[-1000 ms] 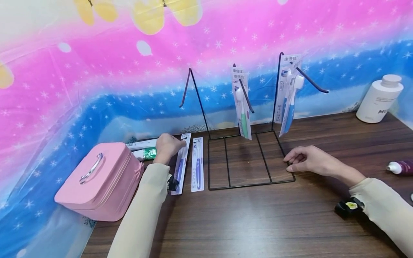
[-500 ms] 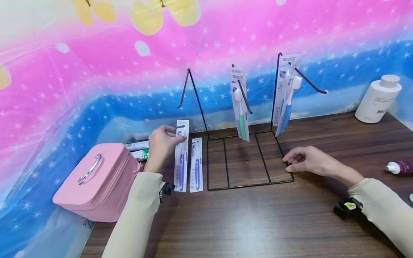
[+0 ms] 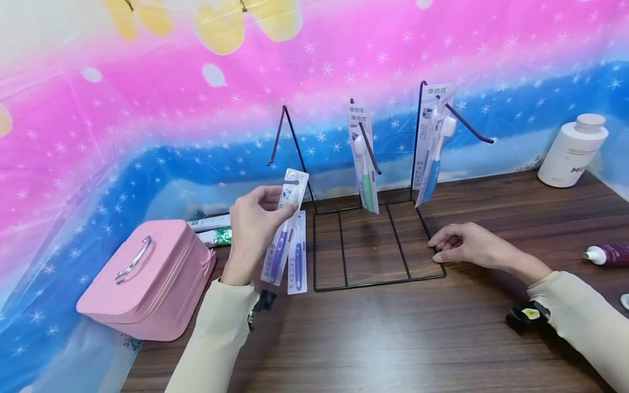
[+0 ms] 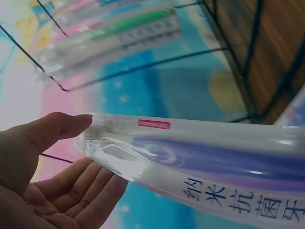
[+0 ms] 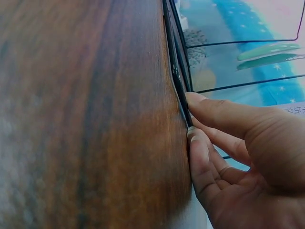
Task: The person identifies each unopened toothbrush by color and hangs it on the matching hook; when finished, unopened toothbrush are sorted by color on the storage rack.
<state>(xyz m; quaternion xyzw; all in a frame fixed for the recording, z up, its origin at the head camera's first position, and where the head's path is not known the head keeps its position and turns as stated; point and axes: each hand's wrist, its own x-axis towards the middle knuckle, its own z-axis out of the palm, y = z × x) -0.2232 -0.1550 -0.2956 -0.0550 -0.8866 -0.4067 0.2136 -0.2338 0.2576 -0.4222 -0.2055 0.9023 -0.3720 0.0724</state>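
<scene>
My left hand (image 3: 250, 232) pinches a packaged purple toothbrush (image 3: 278, 252) near its top, thumb in front. The pack is raised and tilted, its hanging slot showing above the thumb. In the left wrist view, the blister pack (image 4: 205, 160) stretches right from the thumb and fingers. A second packaged purple toothbrush (image 3: 298, 262) lies on the table, partly overlapped by the held one. My right hand (image 3: 474, 248) pinches the right side of the black wire rack (image 3: 342, 248) at its base; the right wrist view shows thumb and fingertips on the wire (image 5: 177, 76).
Packaged green toothbrushes (image 3: 367, 188) hang on the rack's middle hook, blue ones (image 3: 433, 174) on the right hook. The left hook (image 3: 276, 136) is bare. A pink case (image 3: 142, 278) and toothpaste boxes (image 3: 210, 224) sit left; a white bottle (image 3: 572, 153) and dark red tube (image 3: 609, 255) sit right.
My left hand has lifted the packaged purple toothbrush from the table, raised it upright, then moved right toward the rack with its top leaning right. The right hand stays on the rack.
</scene>
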